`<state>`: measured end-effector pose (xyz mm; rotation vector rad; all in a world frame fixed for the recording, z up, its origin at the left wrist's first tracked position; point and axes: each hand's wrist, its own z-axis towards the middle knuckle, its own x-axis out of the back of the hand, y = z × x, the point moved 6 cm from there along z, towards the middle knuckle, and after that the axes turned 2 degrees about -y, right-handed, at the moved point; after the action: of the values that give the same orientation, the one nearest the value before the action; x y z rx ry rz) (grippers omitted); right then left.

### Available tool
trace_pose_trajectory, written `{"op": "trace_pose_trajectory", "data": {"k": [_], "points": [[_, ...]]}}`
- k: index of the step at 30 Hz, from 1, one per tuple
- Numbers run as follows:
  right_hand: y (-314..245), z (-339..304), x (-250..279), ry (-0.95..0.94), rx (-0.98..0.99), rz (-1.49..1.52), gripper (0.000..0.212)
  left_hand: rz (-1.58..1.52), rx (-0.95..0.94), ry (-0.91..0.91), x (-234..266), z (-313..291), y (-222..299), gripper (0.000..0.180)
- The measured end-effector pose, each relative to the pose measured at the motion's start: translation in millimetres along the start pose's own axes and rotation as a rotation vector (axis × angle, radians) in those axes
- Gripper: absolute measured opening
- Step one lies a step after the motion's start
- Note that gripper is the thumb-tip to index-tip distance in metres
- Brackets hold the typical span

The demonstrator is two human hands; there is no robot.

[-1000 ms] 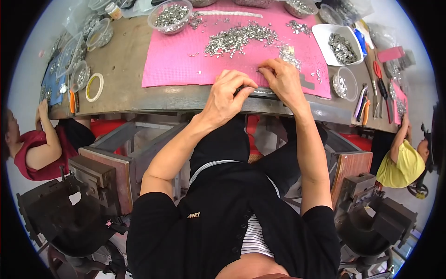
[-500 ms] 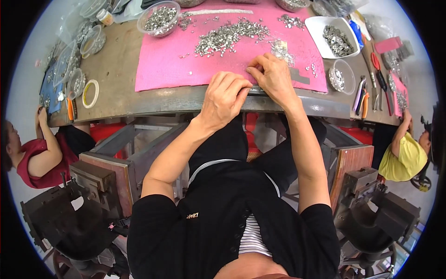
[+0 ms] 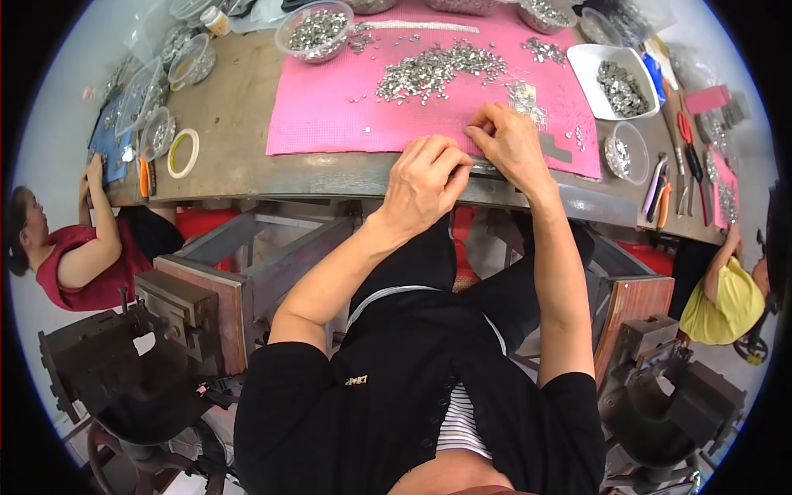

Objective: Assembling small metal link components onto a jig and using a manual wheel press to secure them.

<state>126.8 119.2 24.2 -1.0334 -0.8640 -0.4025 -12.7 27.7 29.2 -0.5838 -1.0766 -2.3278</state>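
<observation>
At the front edge of the pink mat [image 3: 318,115], my left hand [image 3: 425,183] is closed, thumb against curled fingers. Close to its right, my right hand [image 3: 510,147] is closed in a pinch over the mat's edge. Whatever sits between the fingertips of either hand is too small or hidden to name. Beyond them lies a loose pile of small silvery metal pieces [image 3: 437,70]. A clump of thin clear or wiry strips [image 3: 526,103] lies just past my right hand, with a flat grey bar [image 3: 554,148] beside it.
A round clear tub [image 3: 313,33] of metal pieces stands at the back left, a white tray [image 3: 594,59] at the back right. A smaller clear tub [image 3: 627,153], pliers [image 3: 657,191] and a tape roll [image 3: 183,153] lie around. People sit at left [image 3: 82,256] and right [image 3: 722,301].
The whole view has shifted, so the bench sits further right and slightly lower. Both hands stay close together at the mat's front edge, still closed.
</observation>
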Motion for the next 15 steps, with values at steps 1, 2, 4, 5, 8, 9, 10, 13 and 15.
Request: {"op": "trace_pose_trajectory", "data": {"k": [1, 2, 4, 5, 8, 9, 10, 13, 15], "points": [[-1.0, 0.1, -0.2, -0.015, -0.014, 0.005, 0.016, -0.002, 0.001, -0.01, -1.0, -1.1, -1.5, 0.015], [-0.5, -0.4, 0.2, -0.028, -0.031, 0.007, 0.017, -0.007, 0.001, -0.021, -3.0, -1.3, -2.5, 0.016], [-4.4, 0.7, -0.7, 0.005, 0.024, -0.031, 0.016, 0.005, -0.062, 0.002, 2.0, -2.0, -4.1, 0.017], [-7.1, 0.5, 0.0, 0.04, 0.076, -0.069, 0.015, 0.014, -0.127, 0.022, 5.5, -3.2, -3.3, 0.019], [-3.9, 1.9, -3.1, 0.044, 0.079, -0.114, 0.014, 0.003, -0.033, 0.046, 23.3, -4.5, -17.4, 0.023], [-3.3, 2.7, -3.5, 0.034, 0.064, -0.111, 0.015, 0.054, 0.046, 0.073, 35.0, -5.3, -27.6, 0.022], [-4.1, 2.5, -2.1, 0.035, 0.059, -0.111, 0.015, 0.12, 0.076, 0.114, 46.5, -6.7, -40.1, 0.019], [-7.0, 3.5, -1.2, -0.004, 0.031, -0.149, 0.016, 0.346, 0.26, 0.087, 77.6, -15.3, -77.7, 0.024], [-6.2, 4.2, -1.5, -0.026, 0.017, -0.124, 0.017, 0.363, 0.297, 0.076, 86.2, -17.6, -86.6, 0.022]]}}
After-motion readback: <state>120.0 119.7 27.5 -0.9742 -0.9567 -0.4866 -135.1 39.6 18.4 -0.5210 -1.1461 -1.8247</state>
